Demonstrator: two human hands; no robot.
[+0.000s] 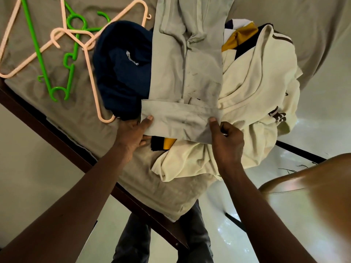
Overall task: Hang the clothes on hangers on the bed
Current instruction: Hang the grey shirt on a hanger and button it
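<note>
Bed sheet [79, 111], grey-brown and creased, over a dark brown frame [57, 133] that runs from 9 o'clock down toward 6 o'clock; pale glossy floor [313, 114] beyond. Trousers [186, 69], pale grey-green, lie at the centre of the view and stretch up to 12 o'clock, on top of the clothes pile, with the waistband [180, 120] at the end nearest the person. Left hand [135, 130] pinches the waistband's 9 o'clock end: thumb on top, fingers under the cloth. Right hand [226, 141] grips its 3 o'clock end: thumb flat on top, fingers curled in behind. Waistband held flat between the two hands. Under the trousers: navy garment [121, 69] bunched at their 9 o'clock side, cream shirt [256, 92] with dark lettering at their 3 o'clock side and spilling down to 5 o'clock, yellow-and-dark garment [239, 37] showing at 1 o'clock and again just below the waistband. Hangers loose on the sheet at 10 to 11 o'clock, none carrying clothes: peach hangers [91, 80] and green hangers [39, 54], overlapping; the nearest peach one touches the navy garment. At 6 o'clock, legs [191, 234] in dark cloth below the frame. At 4 o'clock, a blurred brown shape [313, 177]; cannot tell what it is. Thin black bars [300, 150] near it, over the floor.
</note>
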